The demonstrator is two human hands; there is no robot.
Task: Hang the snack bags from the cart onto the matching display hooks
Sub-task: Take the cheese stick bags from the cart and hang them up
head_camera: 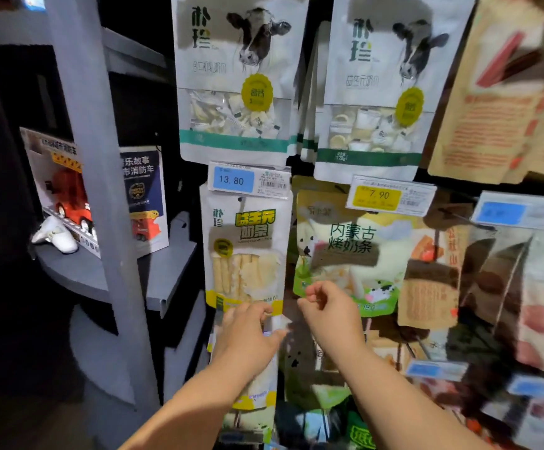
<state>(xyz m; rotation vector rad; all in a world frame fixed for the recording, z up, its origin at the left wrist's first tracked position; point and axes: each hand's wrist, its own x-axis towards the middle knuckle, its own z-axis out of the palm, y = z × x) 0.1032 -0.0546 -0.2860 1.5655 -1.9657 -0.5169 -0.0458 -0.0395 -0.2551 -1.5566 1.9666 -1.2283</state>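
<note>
A white and yellow bag of milk sticks [246, 254] hangs on a hook under a blue 13.80 price tag [249, 180]. Just below it hangs a second bag of the same kind [257, 384], and my left hand [247, 336] grips its top edge. My right hand [329, 308] hovers to the right with curled fingers, in front of the lower edge of a green and white milk-stick bag [348, 254]; nothing shows in it. The cart is out of view.
Two white cow-print bags [231, 76] [381, 92] hang above. Brown and pink bags [507, 271] fill the right side. A grey post [101, 190] stands left, with a toy fire-truck box [66, 190] on a grey shelf [166, 277] behind it.
</note>
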